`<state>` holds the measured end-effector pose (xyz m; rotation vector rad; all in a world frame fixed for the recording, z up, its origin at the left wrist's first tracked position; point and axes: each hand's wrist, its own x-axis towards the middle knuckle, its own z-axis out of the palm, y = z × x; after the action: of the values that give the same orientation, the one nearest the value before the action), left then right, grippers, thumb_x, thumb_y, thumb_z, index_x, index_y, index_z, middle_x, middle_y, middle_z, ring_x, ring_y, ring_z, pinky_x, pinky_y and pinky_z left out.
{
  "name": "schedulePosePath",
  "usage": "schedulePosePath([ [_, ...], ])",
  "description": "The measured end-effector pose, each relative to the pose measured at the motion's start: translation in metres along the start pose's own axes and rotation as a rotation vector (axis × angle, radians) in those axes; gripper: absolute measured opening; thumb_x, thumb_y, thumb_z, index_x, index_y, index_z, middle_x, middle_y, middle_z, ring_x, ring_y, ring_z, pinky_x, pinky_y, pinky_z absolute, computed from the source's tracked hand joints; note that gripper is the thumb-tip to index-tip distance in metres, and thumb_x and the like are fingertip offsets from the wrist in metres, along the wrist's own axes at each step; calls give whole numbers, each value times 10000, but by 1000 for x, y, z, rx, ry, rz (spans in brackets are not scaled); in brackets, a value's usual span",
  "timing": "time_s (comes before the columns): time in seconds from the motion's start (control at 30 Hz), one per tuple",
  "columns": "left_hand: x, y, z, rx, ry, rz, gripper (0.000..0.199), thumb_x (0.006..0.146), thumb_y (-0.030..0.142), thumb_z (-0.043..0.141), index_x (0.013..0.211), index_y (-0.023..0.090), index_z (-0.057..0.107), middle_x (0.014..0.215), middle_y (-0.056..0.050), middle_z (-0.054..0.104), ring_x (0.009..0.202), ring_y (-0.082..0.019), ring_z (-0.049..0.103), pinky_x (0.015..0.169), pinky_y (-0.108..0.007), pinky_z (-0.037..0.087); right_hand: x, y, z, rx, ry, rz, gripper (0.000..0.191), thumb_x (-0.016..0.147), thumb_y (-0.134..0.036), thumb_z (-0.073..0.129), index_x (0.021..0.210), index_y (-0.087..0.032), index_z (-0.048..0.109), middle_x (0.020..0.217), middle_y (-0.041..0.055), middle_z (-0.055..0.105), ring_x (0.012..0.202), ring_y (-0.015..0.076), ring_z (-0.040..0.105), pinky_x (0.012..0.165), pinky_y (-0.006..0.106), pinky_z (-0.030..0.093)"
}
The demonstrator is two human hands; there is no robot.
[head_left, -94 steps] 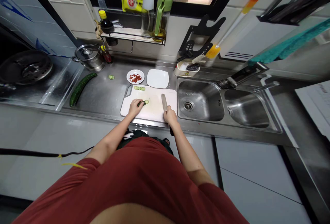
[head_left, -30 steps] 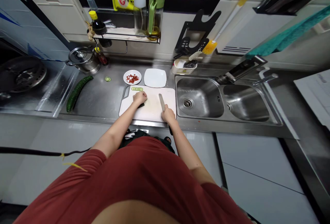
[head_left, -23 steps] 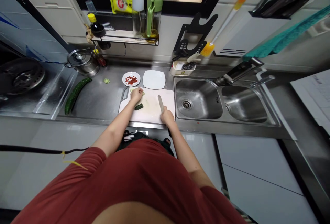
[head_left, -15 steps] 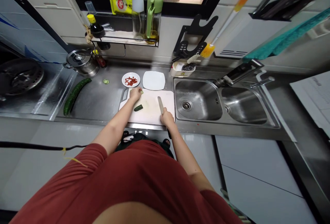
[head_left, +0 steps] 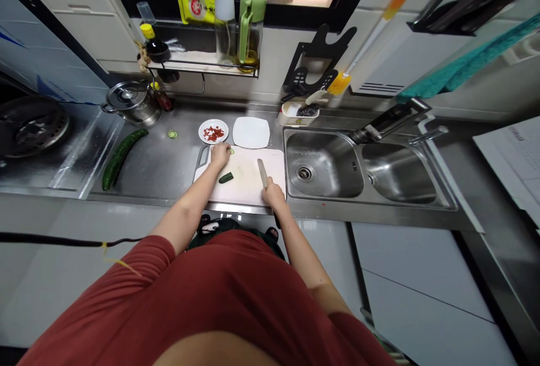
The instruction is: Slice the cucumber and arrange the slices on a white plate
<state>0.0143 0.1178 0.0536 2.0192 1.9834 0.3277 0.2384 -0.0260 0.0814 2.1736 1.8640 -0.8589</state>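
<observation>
A pale cutting board [head_left: 248, 189] lies on the steel counter in front of me. Near its upper left corner, my left hand [head_left: 220, 155] has its fingers bent together on a thin cucumber slice [head_left: 232, 152]. My right hand [head_left: 273, 193] grips a knife [head_left: 262, 172] by its dark handle, with the blade over the board's right side, pointing away from me. Between the hands, a short dark-green cucumber piece [head_left: 226, 177] rests on the board. Behind the board are a plate of chopped red pieces [head_left: 202, 131] and a white square plate [head_left: 251, 132].
A whole cucumber [head_left: 122, 158] and a few cucumber slices [head_left: 172, 134] lie on the counter to the left. A steel pot [head_left: 133, 104] stands behind them. The double sink [head_left: 324, 163] adjoins the board on the right. Bottles, including a green-topped oil jug [head_left: 253, 6], occupy the shelf.
My left hand has barely shifted, staying at the cucumber slice by the board's upper left. The knife in my right hand keeps its place. The view has moved very slightly.
</observation>
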Motion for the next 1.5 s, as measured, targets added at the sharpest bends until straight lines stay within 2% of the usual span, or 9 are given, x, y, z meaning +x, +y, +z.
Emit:
schedulePosePath([
  [0.4,-6,2,0,9,-25,-13,259,864,301,517,1037,230,695,1110,-108,616,1089,-268,510,972,-404,324,2,1,2,-2,-3,0,353,891,-166,374,1243,-166,404,1013,139,634,927,246,620,736,317,451],
  [0.57,-6,-1,-1,5,11,19,246,859,308,527,1022,237,698,1096,-96,617,1090,-267,513,965,-396,332,2,2,3,-7,15,-8,359,883,-152,377,1241,-161,406,1005,138,639,929,244,622,740,314,452],
  [0.67,-11,-6,-3,-58,86,-26,274,872,296,506,1089,244,665,1136,-87,604,1125,-249,501,977,-373,335,1,1,3,3,17,-6,359,886,-152,371,1243,-158,407,1012,142,637,939,250,621,740,319,452],
  [0.83,-35,-16,-8,-164,266,-178,323,920,298,403,1142,205,619,1149,-83,602,1098,-201,531,960,-312,381,1,-1,1,10,-2,-2,384,885,-154,373,1269,-160,398,1019,141,635,944,250,620,764,330,455],
  [1.0,-70,-18,-7,-201,294,-212,347,947,315,344,1146,189,599,1156,-83,604,1067,-172,558,941,-278,416,2,-1,3,0,11,-16,383,885,-155,374,1267,-155,403,1021,152,633,949,256,616,768,336,457],
  [1.27,-118,-13,2,-276,222,-106,316,943,335,383,1105,198,617,1128,-79,616,1056,-164,564,937,-276,428,2,-1,4,-9,18,-18,380,881,-155,382,1261,-151,396,1017,157,632,942,265,619,754,344,464],
  [1.4,-132,-11,10,-250,176,-39,309,941,355,406,1097,211,629,1109,-79,617,1081,-173,552,962,-291,411,2,-1,4,-5,18,-22,372,883,-162,391,1255,-153,395,1020,160,631,944,267,619,759,348,464],
  [1.5,-135,-13,19,-253,187,25,291,934,351,433,1072,209,646,1075,-77,625,1063,-170,555,965,-291,404,2,-1,3,-4,16,-22,364,886,-164,389,1250,-148,398,1015,162,630,942,266,619,755,342,461],
])
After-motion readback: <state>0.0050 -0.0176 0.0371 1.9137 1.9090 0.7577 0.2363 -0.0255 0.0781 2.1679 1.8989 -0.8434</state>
